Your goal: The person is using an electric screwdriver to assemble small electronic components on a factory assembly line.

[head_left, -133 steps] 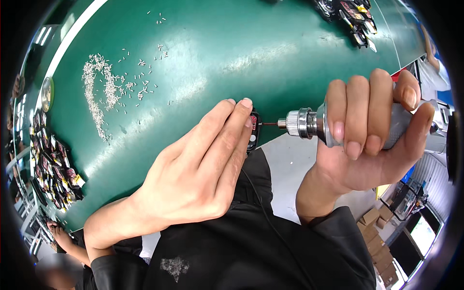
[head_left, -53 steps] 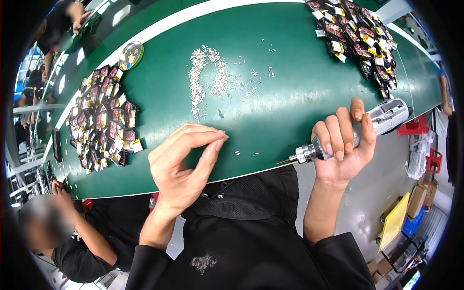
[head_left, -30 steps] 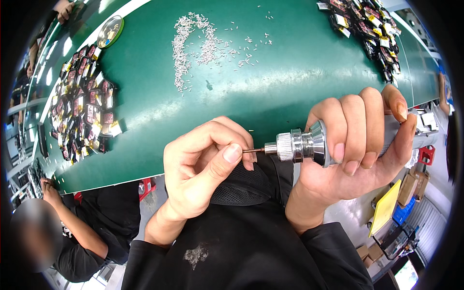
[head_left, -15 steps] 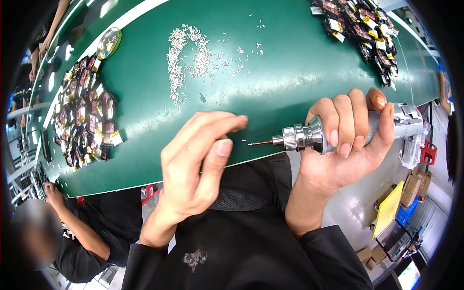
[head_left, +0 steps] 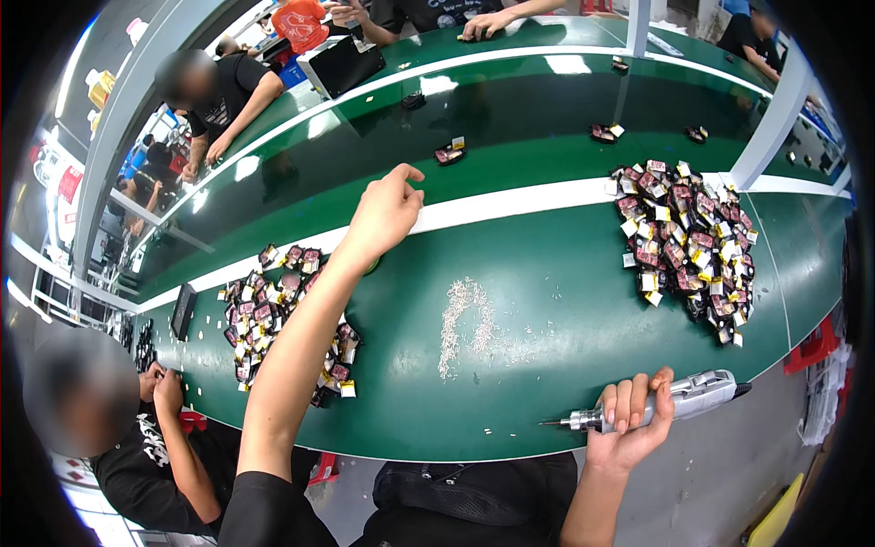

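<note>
My right hand [head_left: 631, 415] is wrapped round a silver electric screwdriver [head_left: 697, 401], held level near the table's front edge with its thin bit pointing left. My left arm is stretched far forward, and the left hand [head_left: 390, 211] hangs over the white rail, fingers apart and nothing visible in them. Just beyond it, a small black device with a white tab [head_left: 449, 152] lies on the green belt. Small silvery screws or pins [head_left: 453, 330] are spread on the green table between my hands. A pile of similar devices [head_left: 273, 305] is partly covered by my left forearm.
Another pile of devices [head_left: 688, 237] lies at the right. The white rail [head_left: 510, 201] separates table from belt, with a white post [head_left: 770, 118] at right. A black tray [head_left: 183, 312] stands left. A co-worker [head_left: 164, 465] sits at my left; others work across the belt.
My left hand has swung from beside the screwdriver tip forward over the rail. The view has lifted, showing the belt and people beyond. The right hand still grips the screwdriver.
</note>
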`<state>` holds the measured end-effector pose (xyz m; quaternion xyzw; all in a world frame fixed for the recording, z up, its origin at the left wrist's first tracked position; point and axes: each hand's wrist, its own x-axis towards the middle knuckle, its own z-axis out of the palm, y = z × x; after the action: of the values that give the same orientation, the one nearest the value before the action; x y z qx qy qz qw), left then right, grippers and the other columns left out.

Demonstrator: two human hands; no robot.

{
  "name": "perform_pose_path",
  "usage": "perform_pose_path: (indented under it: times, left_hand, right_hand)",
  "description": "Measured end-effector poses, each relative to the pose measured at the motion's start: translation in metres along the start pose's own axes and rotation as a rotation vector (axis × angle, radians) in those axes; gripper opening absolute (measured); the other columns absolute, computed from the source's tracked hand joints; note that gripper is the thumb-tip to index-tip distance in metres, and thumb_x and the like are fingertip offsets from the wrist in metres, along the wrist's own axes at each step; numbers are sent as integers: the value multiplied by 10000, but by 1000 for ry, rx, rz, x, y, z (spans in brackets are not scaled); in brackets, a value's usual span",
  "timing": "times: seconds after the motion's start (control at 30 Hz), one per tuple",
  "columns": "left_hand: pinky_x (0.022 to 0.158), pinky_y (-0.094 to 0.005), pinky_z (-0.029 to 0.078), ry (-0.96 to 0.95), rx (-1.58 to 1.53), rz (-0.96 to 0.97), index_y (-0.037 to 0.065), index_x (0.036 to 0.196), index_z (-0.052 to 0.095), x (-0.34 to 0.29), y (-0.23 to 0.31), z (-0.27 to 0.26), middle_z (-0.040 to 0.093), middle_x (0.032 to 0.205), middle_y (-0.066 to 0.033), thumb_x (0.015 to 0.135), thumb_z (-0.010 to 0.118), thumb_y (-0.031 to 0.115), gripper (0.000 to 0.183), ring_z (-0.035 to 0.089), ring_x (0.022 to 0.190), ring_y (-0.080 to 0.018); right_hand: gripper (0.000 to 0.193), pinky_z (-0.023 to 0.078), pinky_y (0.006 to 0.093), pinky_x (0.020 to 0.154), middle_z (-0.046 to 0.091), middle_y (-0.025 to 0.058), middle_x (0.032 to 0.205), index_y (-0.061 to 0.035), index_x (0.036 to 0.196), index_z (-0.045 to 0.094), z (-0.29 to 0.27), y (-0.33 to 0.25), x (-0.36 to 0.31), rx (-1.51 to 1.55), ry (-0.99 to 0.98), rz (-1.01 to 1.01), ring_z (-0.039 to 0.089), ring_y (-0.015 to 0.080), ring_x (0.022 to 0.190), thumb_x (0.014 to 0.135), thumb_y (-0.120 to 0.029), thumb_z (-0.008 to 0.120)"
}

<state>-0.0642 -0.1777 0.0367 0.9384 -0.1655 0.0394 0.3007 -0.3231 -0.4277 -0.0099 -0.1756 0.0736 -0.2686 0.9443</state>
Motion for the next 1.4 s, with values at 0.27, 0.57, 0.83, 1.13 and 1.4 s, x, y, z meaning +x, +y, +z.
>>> perform_pose_path:
  times: [0.27, 0.57, 0.83, 1.13, 1.4]
  left_hand:
    - [819, -434, 491, 146, 479, -4, -53, 1068, 532, 82, -4, 52, 590, 982, -238, 808, 649, 201, 382, 594, 941, -373]
    - [905, -428, 456, 71, 516, 276, -53, 1142, 549, 75, -26, 44, 563, 1066, -219, 859, 559, 95, 320, 526, 1041, -366]
    - [872, -387, 476, -234, 76, 738, -32, 1182, 523, -77, 116, 72, 526, 1152, -184, 741, 582, -110, 451, 533, 1038, -346]
    - [865, -404, 499, -391, 82, 938, -120, 1144, 531, -157, 148, 93, 529, 1226, -247, 701, 606, -54, 454, 543, 1100, -367]
    - [723, -374, 540, -318, 6, 956, -116, 998, 589, -157, 152, 103, 602, 1072, -214, 642, 638, -32, 369, 605, 943, -344]
  right_hand:
    - [115, 358, 244, 409, 328, -25, 489, -93, 879, 433, 0, 4, 8, -26, -64, 81, 322, 74, 366, 942, -181, 471]
    - [104, 358, 275, 439, 332, -7, 499, -90, 879, 439, -2, -6, 0, -14, -88, 116, 327, 104, 383, 929, -177, 464]
    - [128, 368, 270, 459, 350, -20, 499, -85, 880, 443, -15, -20, -8, 74, -111, 205, 356, 89, 385, 935, -198, 469]
    - [114, 383, 279, 453, 373, -7, 496, -85, 909, 478, -28, -37, -40, 54, -153, 252, 374, 111, 390, 939, -172, 411]
    - [144, 400, 274, 441, 368, -22, 493, -83, 905, 458, -31, -26, -52, -55, -91, 285, 374, 98, 383, 952, -210, 410]
